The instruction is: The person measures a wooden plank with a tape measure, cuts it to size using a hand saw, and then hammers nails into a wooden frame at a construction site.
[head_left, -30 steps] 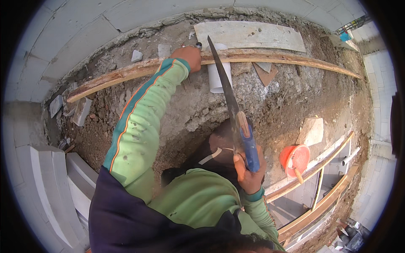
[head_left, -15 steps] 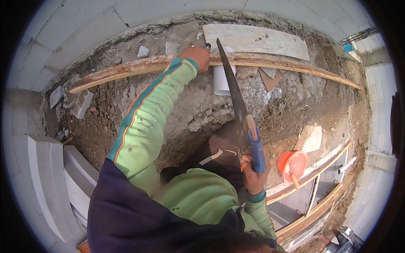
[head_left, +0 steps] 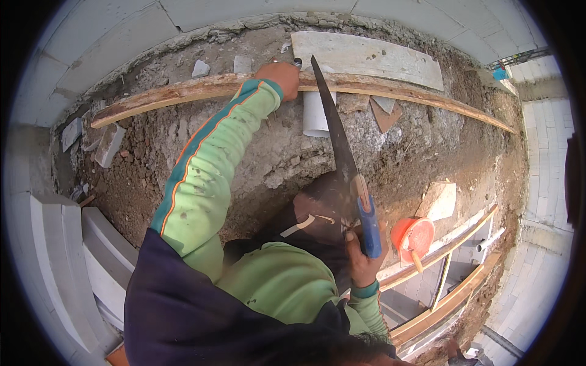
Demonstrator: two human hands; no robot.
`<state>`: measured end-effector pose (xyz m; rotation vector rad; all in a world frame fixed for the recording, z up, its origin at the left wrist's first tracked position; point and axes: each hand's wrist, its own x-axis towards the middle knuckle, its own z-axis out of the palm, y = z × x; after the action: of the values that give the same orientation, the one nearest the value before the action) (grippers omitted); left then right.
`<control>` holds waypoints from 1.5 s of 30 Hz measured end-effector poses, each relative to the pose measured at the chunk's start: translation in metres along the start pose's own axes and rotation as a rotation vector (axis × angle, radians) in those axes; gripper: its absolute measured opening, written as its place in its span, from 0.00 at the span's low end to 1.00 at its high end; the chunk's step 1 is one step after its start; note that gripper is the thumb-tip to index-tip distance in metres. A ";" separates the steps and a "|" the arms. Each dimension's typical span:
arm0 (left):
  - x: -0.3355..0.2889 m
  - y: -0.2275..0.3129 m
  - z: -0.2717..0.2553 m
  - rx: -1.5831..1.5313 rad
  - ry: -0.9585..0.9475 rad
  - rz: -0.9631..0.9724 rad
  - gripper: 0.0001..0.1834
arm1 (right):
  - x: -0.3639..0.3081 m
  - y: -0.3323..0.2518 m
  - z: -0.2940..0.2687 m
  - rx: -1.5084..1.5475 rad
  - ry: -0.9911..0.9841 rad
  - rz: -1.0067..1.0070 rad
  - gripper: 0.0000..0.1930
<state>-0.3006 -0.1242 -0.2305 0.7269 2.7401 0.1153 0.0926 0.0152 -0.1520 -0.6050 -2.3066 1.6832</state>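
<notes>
Beneath the plank (head_left: 372,85), a white pipe (head_left: 313,116).

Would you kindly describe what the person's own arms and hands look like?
The left hand and right hand wear no gloves. The light green fabric left sleeve has dark spots, an orange-edged teal stripe and a teal cuff; the light green right sleeve has a matching cuff.

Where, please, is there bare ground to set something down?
Bare brown soil lies between the long rough wooden beam and the flat cream slab. It is crowded around the white cylindrical pipe, near the left hand and blue-handled metal saw.
</notes>
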 end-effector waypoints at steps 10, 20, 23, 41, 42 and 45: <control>0.014 0.003 -0.017 0.006 0.048 0.013 0.16 | 0.170 -0.034 0.071 0.301 -0.059 0.021 0.12; 0.000 0.007 -0.007 0.000 0.023 -0.021 0.16 | 0.062 -0.007 0.035 -0.001 0.065 -0.176 0.21; 0.014 0.011 -0.014 -0.023 0.051 -0.002 0.16 | 0.157 -0.013 0.082 0.134 0.029 -0.171 0.13; -0.007 -0.004 -0.002 -0.035 0.024 0.000 0.16 | 0.108 -0.028 0.067 0.033 -0.022 -0.081 0.17; 0.001 -0.007 -0.016 -0.044 -0.017 -0.039 0.17 | 0.065 -0.002 0.046 0.048 0.023 -0.165 0.24; 0.012 0.013 -0.013 -0.039 0.065 0.023 0.15 | -0.012 -0.013 -0.002 -0.098 0.039 -0.047 0.31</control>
<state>-0.3082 -0.1073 -0.2193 0.7567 2.7831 0.2004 0.1016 0.0080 -0.1382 -0.5927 -2.3673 1.5318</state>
